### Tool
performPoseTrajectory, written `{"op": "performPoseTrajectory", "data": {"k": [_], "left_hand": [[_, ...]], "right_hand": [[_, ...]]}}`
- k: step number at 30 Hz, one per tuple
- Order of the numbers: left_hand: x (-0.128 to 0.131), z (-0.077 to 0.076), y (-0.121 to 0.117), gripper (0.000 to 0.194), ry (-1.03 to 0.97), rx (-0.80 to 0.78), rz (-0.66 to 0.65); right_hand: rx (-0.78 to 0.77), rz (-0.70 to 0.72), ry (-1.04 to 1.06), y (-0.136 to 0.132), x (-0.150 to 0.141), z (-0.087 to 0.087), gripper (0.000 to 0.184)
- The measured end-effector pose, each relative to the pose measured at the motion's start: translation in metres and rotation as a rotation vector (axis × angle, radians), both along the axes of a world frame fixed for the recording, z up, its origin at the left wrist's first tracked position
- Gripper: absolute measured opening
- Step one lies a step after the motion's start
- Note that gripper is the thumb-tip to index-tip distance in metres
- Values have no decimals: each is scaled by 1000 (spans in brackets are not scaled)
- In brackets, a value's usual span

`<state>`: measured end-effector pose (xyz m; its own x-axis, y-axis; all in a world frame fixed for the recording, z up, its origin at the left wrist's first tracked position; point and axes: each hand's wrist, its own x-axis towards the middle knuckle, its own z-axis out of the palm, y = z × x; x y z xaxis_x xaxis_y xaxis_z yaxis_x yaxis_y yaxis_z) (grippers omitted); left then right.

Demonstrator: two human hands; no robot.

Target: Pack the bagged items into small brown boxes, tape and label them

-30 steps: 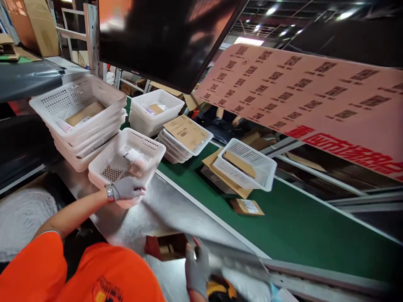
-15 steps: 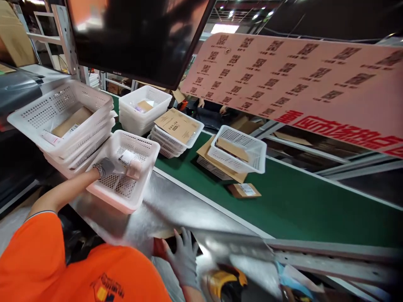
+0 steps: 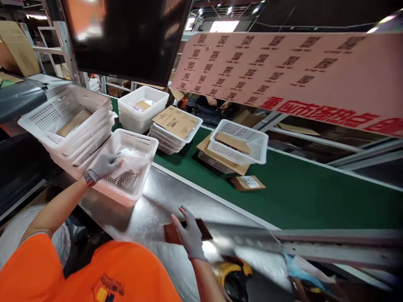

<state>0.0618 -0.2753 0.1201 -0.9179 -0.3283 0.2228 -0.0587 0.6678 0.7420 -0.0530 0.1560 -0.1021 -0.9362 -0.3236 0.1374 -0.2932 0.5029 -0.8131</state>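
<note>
Left hand (image 3: 105,165): at 9 o'clock, fingers narrowed, holding a packet.
Packet (image 3: 134,165): clear, at 9 o'clock, within the basket (image 3: 135,136); whether it touches the floor cannot be told.
Right hand (image 3: 189,233): at 6 o'clock, fingers spread wide, partly covering the box; contact is unclear.
Box (image 3: 172,235): at 7 o'clock, on the bench (image 3: 154,207).
Parcel (image 3: 247,183): at 4 o'clock, on the belt (image 3: 289,201).
Screen (image 3: 126,42): at 11 o'clock.

Two gloved hands (image 3: 106,165) (image 3: 190,235), five uppermost white baskets (image 3: 55,107) (image 3: 149,161) (image 3: 134,115) (image 3: 195,129) (image 3: 225,152) nearby, one screen (image 3: 126,40), one pink sign (image 3: 283,79).
</note>
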Motion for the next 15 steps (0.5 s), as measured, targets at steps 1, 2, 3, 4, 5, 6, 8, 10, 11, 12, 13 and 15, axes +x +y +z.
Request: {"op": "performPoseTrajectory", "data": {"k": [1, 2, 3, 4, 5, 6, 8, 10, 11, 12, 13, 15], "left_hand": [[3, 0, 15, 54, 17, 82, -29], [5, -1, 32, 59, 24, 155, -60], [6, -3, 48, 64, 19, 222, -96], [6, -6, 64, 68, 5, 287, -138], [6, -9, 79, 72, -17, 349, -183], [5, -13, 93, 75, -41, 407, -227], [2, -20, 119, 79, -109, 495, -302], [-2, -28, 141, 81, -193, 533, -334], [-4, -31, 150, 82, -234, 537, -332], [-6, -35, 158, 82, -271, 534, -324], [-7, -38, 165, 81, -305, 525, -317], [-12, -42, 174, 81, -363, 492, -318]], "right_hand": [[-77, 38, -13, -10, 6, 16, 67], [-141, 84, -11, -19, 12, 32, 63], [-185, 127, 22, -26, 19, 49, 61], [-204, 150, 93, -31, 24, 64, 63], [-209, 154, 188, -33, 29, 79, 70], [-212, 160, 280, -32, 34, 91, 77], [-215, 188, 385, -22, 40, 112, 85], [-232, 250, 297, -6, 44, 125, 73], [-245, 274, 185, 3, 45, 129, 63], [-265, 287, 48, 12, 45, 132, 56], [-297, 286, -92, 20, 44, 133, 53], [-395, 259, -340, 33, 42, 133, 54]]}}
